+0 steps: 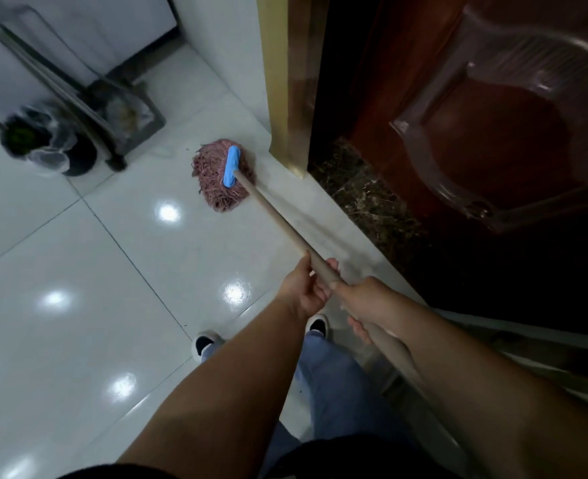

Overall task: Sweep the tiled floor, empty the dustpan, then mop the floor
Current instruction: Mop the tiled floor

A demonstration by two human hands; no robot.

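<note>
Mopping step was in hand. Both hands gripped the long pale wooden mop handle [275, 223]: left hand [303, 288] wrapped around it further down the shaft, right hand [365, 302] curled round it just behind, closer to the body. The pink stringy mop head with blue plastic clamp [221, 176] lay flat on the glossy white tiled floor [78, 271], near the gold door frame [285, 98]. Dark metal dustpan [130, 115] stood beside a black bin with clear liner [44, 143], well apart from the mop, so sweeping looked done. Next move likely needed a pull back across the tiles, keeping the head pressed down.
</note>
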